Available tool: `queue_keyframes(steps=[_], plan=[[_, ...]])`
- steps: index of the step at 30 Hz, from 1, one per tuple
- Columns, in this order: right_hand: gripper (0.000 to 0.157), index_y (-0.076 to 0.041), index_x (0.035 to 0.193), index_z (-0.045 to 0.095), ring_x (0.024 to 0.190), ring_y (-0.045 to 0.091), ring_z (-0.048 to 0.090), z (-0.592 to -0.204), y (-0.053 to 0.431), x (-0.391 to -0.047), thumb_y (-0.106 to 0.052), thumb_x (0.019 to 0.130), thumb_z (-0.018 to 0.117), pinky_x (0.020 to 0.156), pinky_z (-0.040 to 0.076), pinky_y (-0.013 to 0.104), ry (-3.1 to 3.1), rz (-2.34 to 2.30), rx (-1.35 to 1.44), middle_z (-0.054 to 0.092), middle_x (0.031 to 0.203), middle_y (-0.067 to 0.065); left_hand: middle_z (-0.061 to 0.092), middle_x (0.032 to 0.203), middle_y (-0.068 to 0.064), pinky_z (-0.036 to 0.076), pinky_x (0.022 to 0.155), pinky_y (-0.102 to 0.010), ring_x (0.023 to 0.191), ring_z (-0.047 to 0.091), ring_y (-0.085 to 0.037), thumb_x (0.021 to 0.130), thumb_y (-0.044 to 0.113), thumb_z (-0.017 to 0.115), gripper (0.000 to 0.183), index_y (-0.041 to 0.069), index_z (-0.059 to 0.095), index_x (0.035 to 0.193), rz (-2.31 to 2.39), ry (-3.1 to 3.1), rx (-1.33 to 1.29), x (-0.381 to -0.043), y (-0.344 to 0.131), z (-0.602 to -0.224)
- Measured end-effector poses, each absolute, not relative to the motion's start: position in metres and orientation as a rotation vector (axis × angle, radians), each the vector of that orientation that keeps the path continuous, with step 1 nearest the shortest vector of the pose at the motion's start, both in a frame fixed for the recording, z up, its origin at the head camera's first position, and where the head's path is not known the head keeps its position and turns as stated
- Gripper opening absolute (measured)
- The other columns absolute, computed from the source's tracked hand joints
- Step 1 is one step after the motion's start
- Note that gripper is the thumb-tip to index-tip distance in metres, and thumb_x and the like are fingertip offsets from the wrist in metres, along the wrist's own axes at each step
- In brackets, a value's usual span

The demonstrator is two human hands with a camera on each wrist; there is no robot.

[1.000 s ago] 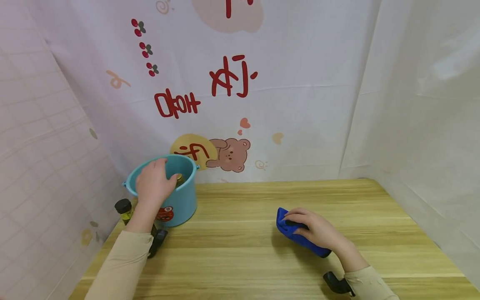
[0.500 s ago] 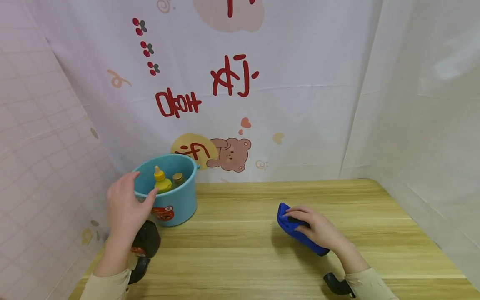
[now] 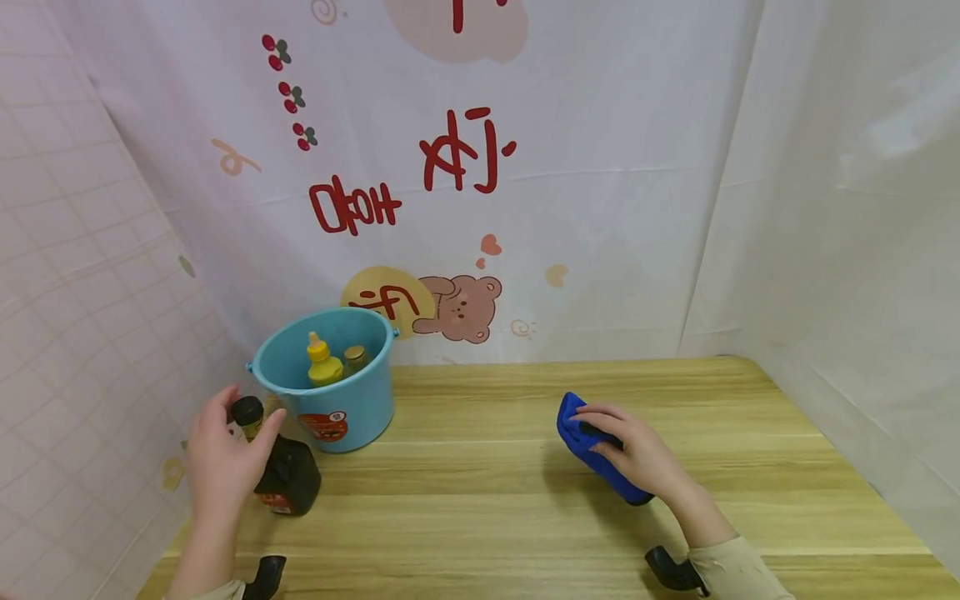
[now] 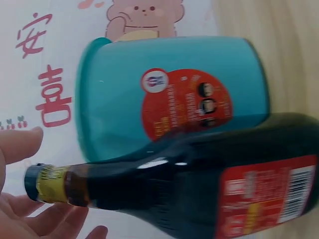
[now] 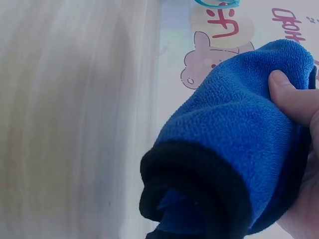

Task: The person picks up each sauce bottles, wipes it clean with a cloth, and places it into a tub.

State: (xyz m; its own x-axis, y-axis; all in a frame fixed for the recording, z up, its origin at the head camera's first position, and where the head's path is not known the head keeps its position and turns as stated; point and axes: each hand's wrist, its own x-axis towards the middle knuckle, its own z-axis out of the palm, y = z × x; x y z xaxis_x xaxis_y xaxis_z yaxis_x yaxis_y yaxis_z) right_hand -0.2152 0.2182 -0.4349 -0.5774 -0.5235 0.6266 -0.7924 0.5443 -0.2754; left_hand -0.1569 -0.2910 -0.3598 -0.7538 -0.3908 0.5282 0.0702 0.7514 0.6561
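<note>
The bottle [image 3: 296, 475] stood upright on the counter [image 3: 465, 508] beside the bucket [image 3: 363, 414], probably heavy and slick; its neck [image 4: 76, 184] suited gripping. The left hand [image 3: 220, 462] waited there, fingers parted; the right hand [image 3: 639, 450] gripped soft cloth [image 3: 595, 467].

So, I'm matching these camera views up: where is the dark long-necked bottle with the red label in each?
Head: the dark long-necked bottle stands at lower left, in front of the light-blue round bucket.
Left wrist: the bottle runs sideways across the lower half, its black cap toward the left edge.
Right wrist: not in it.
Shared landmark: the brown cartoon bear printed on the white backdrop, visible in all three.
</note>
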Motion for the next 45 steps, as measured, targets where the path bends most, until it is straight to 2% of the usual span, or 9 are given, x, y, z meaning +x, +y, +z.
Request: queue_keyframes(steps=[5,8,11,18,24,33,36,42,45], plan=[[0.06,-0.007,0.126,0.066,0.112,0.033,0.061,-0.436,0.218,-0.216,0.012,0.071,0.081,0.084,0.054,0.049,-2.3,0.764,1.048,0.061,0.126,0.012,0.058,0.115,-0.03,0.046,0.079,-0.034,0.101,0.057,-0.045,0.086,0.013,0.078,0.061,-0.009,0.049,0.135,-0.887,-2.221,0.272,-0.156,-0.292,-0.373],[0.06,-0.007,0.125,0.066,0.112,0.033,0.061,-0.436,0.217,-0.215,0.012,0.071,0.081,0.084,0.054,0.049,-2.299,0.777,1.048,0.061,0.126,0.011,0.062,0.111,-0.027,0.036,0.072,-0.009,0.098,0.06,-0.041,0.085,0.012,0.078,0.055,-0.008,0.053,0.13,-0.9,-2.19,0.275,-0.156,-0.293,-0.377],[0.059,-0.007,0.125,0.066,0.111,0.032,0.061,-0.436,0.217,-0.215,0.012,0.071,0.081,0.084,0.054,0.048,-2.293,0.781,1.052,0.061,0.126,0.011,0.064,0.107,-0.027,0.032,0.068,0.0,0.093,0.061,-0.032,0.084,0.008,0.079,0.049,-0.009,0.057,0.124,-0.9,-2.142,0.246,-0.156,-0.294,-0.38],[0.059,-0.007,0.125,0.066,0.11,0.032,0.062,-0.436,0.216,-0.215,0.012,0.072,0.08,0.085,0.054,0.044,-2.28,0.799,1.07,0.062,0.124,0.01,0.067,0.104,-0.023,0.034,0.07,0.001,0.084,0.042,0.02,0.085,0.006,0.078,0.04,-0.006,0.062,0.119,-0.918,-2.105,0.258,-0.158,-0.297,-0.383],[0.059,-0.008,0.126,0.066,0.112,0.031,0.061,-0.434,0.214,-0.213,0.013,0.072,0.08,0.085,0.054,0.045,-2.299,0.813,1.063,0.061,0.126,0.009,0.066,0.105,-0.017,0.036,0.071,-0.001,0.084,0.044,0.017,0.087,0.008,0.077,0.038,-0.004,0.063,0.12,-1.005,-2.105,0.294,-0.159,-0.297,-0.383],[0.06,-0.008,0.126,0.065,0.112,0.031,0.06,-0.434,0.214,-0.213,0.014,0.072,0.079,0.085,0.054,0.045,-2.298,0.809,1.06,0.061,0.126,0.009,0.055,0.09,0.026,0.042,0.071,-0.003,0.08,0.053,0.009,0.083,-0.001,0.077,0.033,-0.004,0.064,0.113,-1.129,-2.003,0.186,-0.165,-0.278,-0.383],[0.06,-0.007,0.127,0.065,0.113,0.032,0.06,-0.434,0.214,-0.214,0.014,0.072,0.079,0.085,0.054,0.047,-2.301,0.817,1.061,0.061,0.126,0.01,0.058,0.091,0.021,0.044,0.07,-0.004,0.079,0.054,0.006,0.082,-0.002,0.078,0.033,-0.004,0.065,0.113,-1.183,-1.982,0.153,-0.169,-0.262,-0.379],[0.06,-0.009,0.126,0.065,0.114,0.032,0.06,-0.434,0.213,-0.215,0.013,0.073,0.08,0.086,0.053,0.047,-2.309,0.823,1.05,0.061,0.127,0.009,0.069,0.097,-0.012,0.045,0.07,-0.009,0.081,0.056,0.003,0.082,0.001,0.079,0.034,-0.002,0.066,0.113,-1.263,-1.999,0.046,-0.183,-0.219,-0.372],[0.059,-0.009,0.127,0.065,0.114,0.032,0.06,-0.434,0.212,-0.215,0.013,0.073,0.079,0.086,0.053,0.047,-2.311,0.832,1.054,0.061,0.127,0.009,0.07,0.097,-0.014,0.047,0.069,-0.011,0.081,0.058,-0.001,0.081,0.003,0.081,0.034,0.001,0.068,0.112,-1.308,-2.007,-0.026,-0.192,-0.195,-0.371]])
